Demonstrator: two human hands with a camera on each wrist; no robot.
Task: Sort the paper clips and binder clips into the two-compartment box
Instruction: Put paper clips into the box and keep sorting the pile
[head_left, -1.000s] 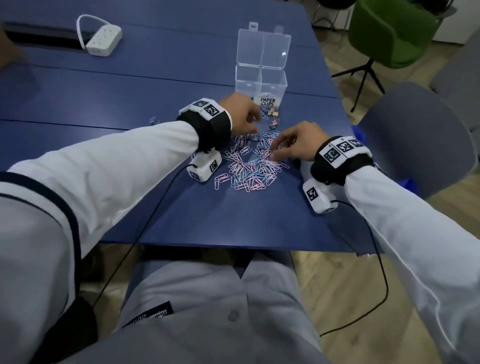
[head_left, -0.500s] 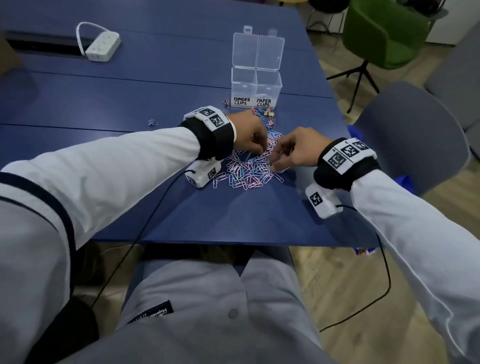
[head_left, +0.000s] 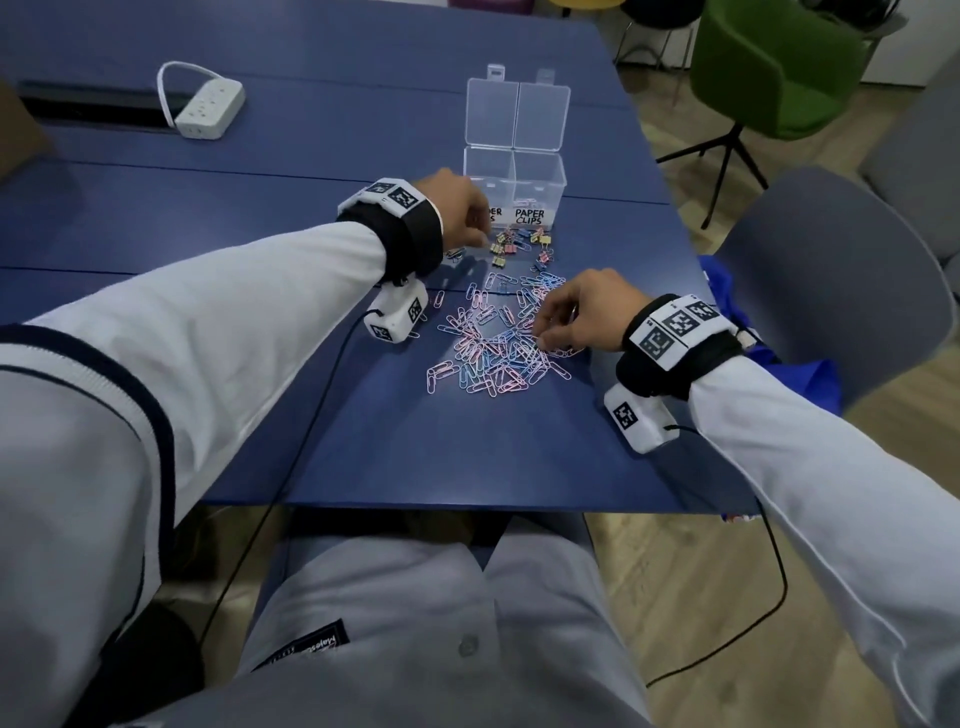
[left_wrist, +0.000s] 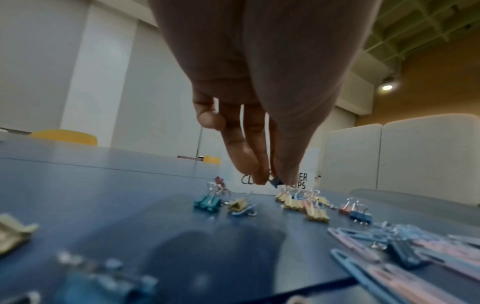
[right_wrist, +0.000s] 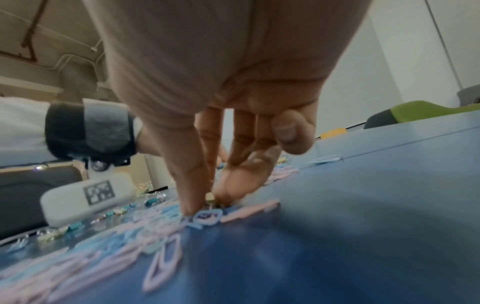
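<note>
The clear two-compartment box stands open at the far middle of the blue table, its right label reading PAPER CLIPS. Small coloured binder clips lie just in front of it. My left hand hovers there, and its fingertips pinch a blue binder clip just above the table. Nearer me spreads a pile of pink and blue paper clips. My right hand reaches down into the pile's right side, its thumb and fingers pinching what looks like a small yellow binder clip.
A white power strip lies at the far left. A grey chair and a blue bag sit off the table's right edge, a green chair behind them. The table's front edge is close to my lap.
My left hand has moved away from the paper clip pile towards the binder clips by the box. My right hand has stayed at the pile's right side.
</note>
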